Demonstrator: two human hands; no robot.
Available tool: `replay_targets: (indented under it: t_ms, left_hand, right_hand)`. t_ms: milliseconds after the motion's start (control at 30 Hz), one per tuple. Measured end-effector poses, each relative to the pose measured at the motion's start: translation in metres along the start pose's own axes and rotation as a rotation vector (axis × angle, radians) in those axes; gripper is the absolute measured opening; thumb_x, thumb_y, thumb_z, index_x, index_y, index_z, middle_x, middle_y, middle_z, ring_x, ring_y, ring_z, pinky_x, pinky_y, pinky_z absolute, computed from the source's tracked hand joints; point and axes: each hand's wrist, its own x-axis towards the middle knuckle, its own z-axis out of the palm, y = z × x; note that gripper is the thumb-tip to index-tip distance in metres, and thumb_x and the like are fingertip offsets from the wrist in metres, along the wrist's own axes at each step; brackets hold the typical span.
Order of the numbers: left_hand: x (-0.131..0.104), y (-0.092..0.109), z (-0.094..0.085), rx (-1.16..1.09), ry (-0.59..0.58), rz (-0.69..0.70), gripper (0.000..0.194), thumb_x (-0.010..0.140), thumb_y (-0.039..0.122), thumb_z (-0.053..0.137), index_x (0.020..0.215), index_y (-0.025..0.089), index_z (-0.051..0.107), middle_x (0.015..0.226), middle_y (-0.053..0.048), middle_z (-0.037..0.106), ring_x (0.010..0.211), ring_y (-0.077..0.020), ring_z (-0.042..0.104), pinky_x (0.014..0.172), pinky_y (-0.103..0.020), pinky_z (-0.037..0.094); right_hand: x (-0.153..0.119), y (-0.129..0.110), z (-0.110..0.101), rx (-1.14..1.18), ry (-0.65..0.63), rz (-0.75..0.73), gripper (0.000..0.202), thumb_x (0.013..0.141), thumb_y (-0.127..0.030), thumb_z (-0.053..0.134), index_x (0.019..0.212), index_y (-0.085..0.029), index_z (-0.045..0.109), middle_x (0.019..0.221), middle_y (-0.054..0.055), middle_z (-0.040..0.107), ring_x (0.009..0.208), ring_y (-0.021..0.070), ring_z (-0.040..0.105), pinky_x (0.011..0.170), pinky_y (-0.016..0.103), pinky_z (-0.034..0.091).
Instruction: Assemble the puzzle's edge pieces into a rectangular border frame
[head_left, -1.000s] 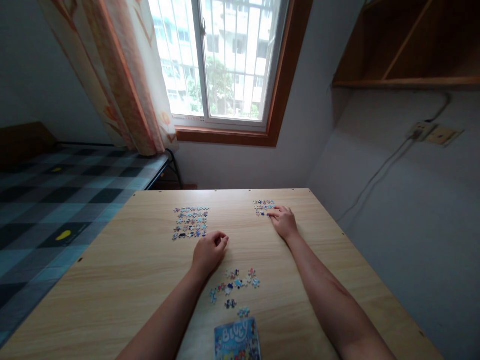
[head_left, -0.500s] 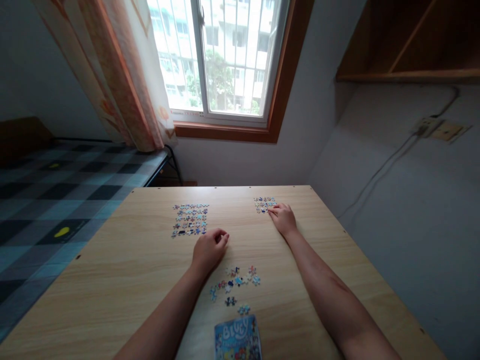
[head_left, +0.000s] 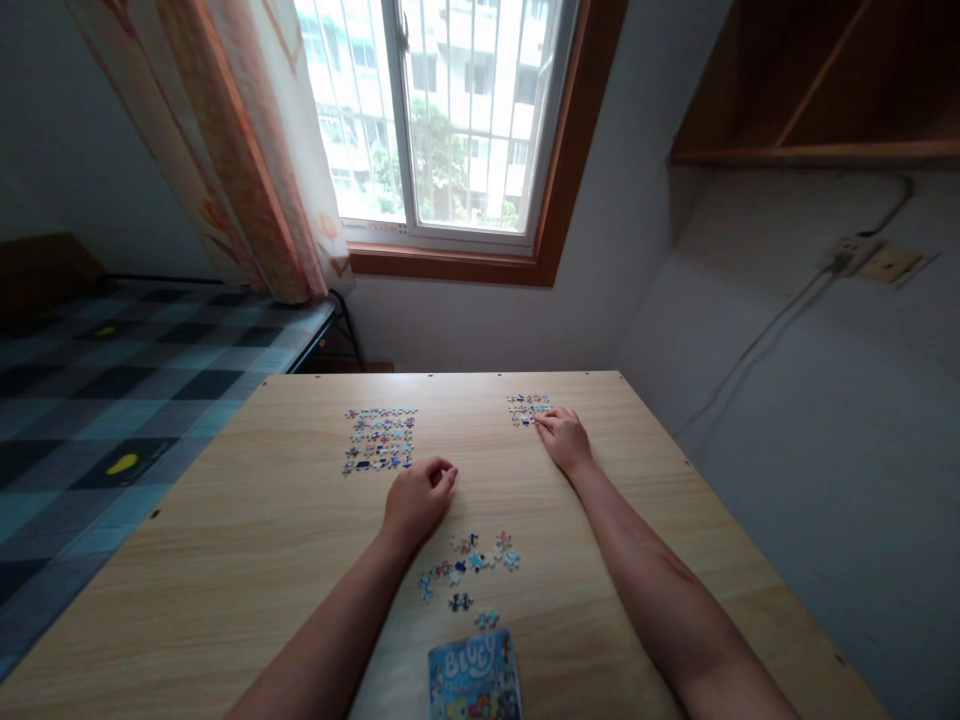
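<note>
My right hand (head_left: 565,438) rests at the far right of the table, its fingertips pinched on a small jigsaw puzzle piece (head_left: 537,419) at the end of a row. That piece is mostly covered by the fingers. Beside it lies a small block of puzzle pieces in rows (head_left: 519,409). My left hand (head_left: 420,503) lies on the table with fingers curled in, and nothing shows in them. Just beyond it, a larger block of pieces in several rows (head_left: 381,437) is laid out. Loose puzzle pieces (head_left: 476,562) are scattered between my forearms.
A blue "Bluey" puzzle box (head_left: 474,676) lies at the near edge, below the loose pieces. The wooden table (head_left: 247,520) reaches toward the wall under the window. A bed with a checked cover (head_left: 150,370) stands left, and a cable (head_left: 750,350) hangs along the right wall.
Hardly anything differs. My right hand has shifted very slightly at the end of the row; my left hand stays where it was.
</note>
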Motion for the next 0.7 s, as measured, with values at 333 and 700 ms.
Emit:
replay_targets:
  t_ms: [333,700]
  left_hand:
    - [-0.001,-0.001,0.003,-0.037,0.036,0.014,0.023,0.085,0.035,0.057,0.079,0.020,0.074,0.065,-0.001,0.065,0.063,-0.0164,0.057,0.061,-0.027,0.036]
    - [0.003,-0.009,0.003,-0.209,0.130,0.006,0.030,0.084,0.042,0.055,0.081,0.018,0.072,0.069,-0.002,0.068,0.063,-0.0160,0.057,0.063,-0.028,0.042]
  right_hand:
    - [-0.011,-0.042,-0.032,0.223,-0.177,-0.175,0.019,0.093,-0.026,0.060,0.095,-0.020,0.077,0.090,0.006,0.070,0.088,0.0179,0.061,0.085,0.029,0.046]
    - [-0.050,-0.149,-0.048,0.264,-0.742,-0.574,0.018,0.085,-0.034,0.072,0.100,-0.025,0.077,0.091,0.001,0.071,0.075,0.0135,0.062,0.067,0.024,0.040]
